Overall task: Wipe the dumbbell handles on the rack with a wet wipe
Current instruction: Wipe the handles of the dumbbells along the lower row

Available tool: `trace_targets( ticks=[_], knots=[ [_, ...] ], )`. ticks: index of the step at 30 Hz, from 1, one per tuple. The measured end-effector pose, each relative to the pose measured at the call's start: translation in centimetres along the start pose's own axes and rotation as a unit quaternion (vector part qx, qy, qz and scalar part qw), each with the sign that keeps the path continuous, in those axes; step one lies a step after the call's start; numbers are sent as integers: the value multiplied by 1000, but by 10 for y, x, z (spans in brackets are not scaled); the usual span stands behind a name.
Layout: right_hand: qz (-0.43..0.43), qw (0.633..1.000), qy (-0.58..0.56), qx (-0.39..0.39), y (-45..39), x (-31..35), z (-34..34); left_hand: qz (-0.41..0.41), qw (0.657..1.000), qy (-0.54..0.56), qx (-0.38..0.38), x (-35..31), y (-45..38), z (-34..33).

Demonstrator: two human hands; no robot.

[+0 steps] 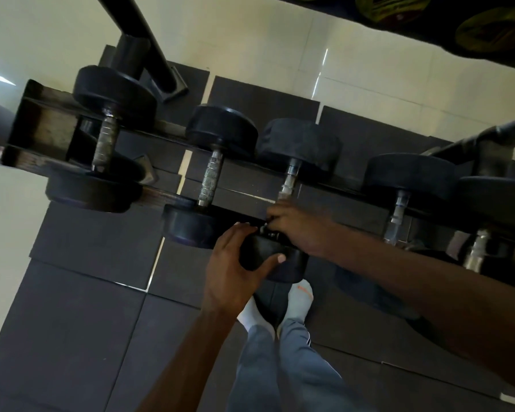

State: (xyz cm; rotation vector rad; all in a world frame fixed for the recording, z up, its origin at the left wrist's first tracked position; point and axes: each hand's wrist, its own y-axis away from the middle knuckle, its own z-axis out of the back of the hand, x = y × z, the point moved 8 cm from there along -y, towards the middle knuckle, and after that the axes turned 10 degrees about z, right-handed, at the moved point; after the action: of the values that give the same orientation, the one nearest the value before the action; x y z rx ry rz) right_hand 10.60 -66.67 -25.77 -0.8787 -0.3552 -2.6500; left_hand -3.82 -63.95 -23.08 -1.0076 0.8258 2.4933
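1. The wet wipe cannot be made out; the spot where the right hand [295, 226] meets the handle is dark and blurred, so nothing pale shows between its fingers.
2. The right hand's fingers are curled round the near end of the handle [289, 181] of the third dumbbell [299, 144], covering that part of the bar; whether a wipe lies under them cannot be told.
3. The left hand [235, 263] grips the near weight [275, 257] of that same dumbbell, fingers over its top edge and thumb pressed on its side.
4. The far right dumbbells are partly hidden by the right forearm, and the frame cuts off the rack [42, 135] at the left and right.
5. The dumbbells lie across the rack's two rails, side by side, each with black round rubber weights and a metal bar between them.
6. The first dumbbell's handle [105, 141] and the second dumbbell's handle [210, 178] are dull grey with a rough, speckled grip; the third looks shinier where it shows.
7. A fourth handle [397, 215] at the right is bright metal with ringed collars.
8. Below the rack lie dark square floor mats [81, 307] over a pale glossy tiled floor [280, 49].
9. The person's grey trousers [283, 361] and white socks [302, 301] show between the arms.
10. A black slanted post [149, 46] stands behind the rack, and dark items with yellow-green markings [488, 34] sit at the top right, blurred.
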Motion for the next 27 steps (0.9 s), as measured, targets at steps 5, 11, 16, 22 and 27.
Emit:
trace_targets(
  ticks=[5, 11, 16, 22, 27],
  knots=[
    [-15, 998, 60, -33, -8, -24, 37, 0, 1000, -8, 1, 1, 0, 0],
    [-32, 999, -12, 21, -7, -2, 9, -10, 1000, 1, 0, 1, 1, 1],
    [-91, 980, -90, -151, 20, -15, 12, -5, 1000, 10, -3, 5, 1, 0],
    [-49, 990, -86, -97, 23, -1, 10, 0, 1000, 6, -5, 7, 2, -2],
    [-106, 986, 64, -110, -3, -42, 49, 1, 1000, -5, 6, 7, 0, -3]
  ],
)
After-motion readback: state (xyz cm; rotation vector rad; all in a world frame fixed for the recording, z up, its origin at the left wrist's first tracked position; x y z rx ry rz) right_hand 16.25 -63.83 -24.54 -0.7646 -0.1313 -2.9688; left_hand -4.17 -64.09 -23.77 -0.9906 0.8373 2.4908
